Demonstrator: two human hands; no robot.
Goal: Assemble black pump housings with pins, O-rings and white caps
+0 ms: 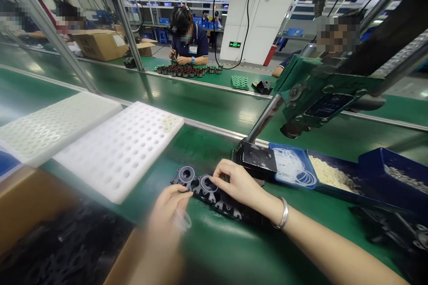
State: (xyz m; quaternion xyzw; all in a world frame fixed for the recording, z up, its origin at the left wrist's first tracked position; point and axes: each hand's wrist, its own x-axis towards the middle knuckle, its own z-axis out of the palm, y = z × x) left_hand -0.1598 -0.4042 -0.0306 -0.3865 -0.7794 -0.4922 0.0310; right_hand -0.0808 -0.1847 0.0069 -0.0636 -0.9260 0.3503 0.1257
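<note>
The green bench (230, 249) ran across the whole scene. At its far right, a machine (314, 98) on a slanted metal post leaned in above the bench top. A cardboard box (30, 193) full of black parts (67, 249) sat at the near left, blurred. Beyond it lay a white tray (120, 189) with rows of round holes, pale rings filling those in its far right corner, and farther left a second tray (110, 106) covered with pale rings. To the right stood blue bins (374, 167), the leftmost holding large clear hoops (294, 167).

In the middle, near side, a long black holder (219, 205) lay on the bench, its left end just beyond the left hand and its right part under the right hand. The right hand (240, 182) came over it from the right, palm down, thumb and forefinger bent close together and touching the right-hand disc; whether they pinched it I could not tell. The left hand (167, 213), blurred, was nearly closed at the holder's near left edge, thumb and forefinger together, with a few clear rings (182, 220) held in its curled fingers. Two round discs sat in the holder: the left disc (186, 174) stood beyond the left fingertips, uncovered, and the right-hand disc (207, 184) lay directly under the right fingertips.
</note>
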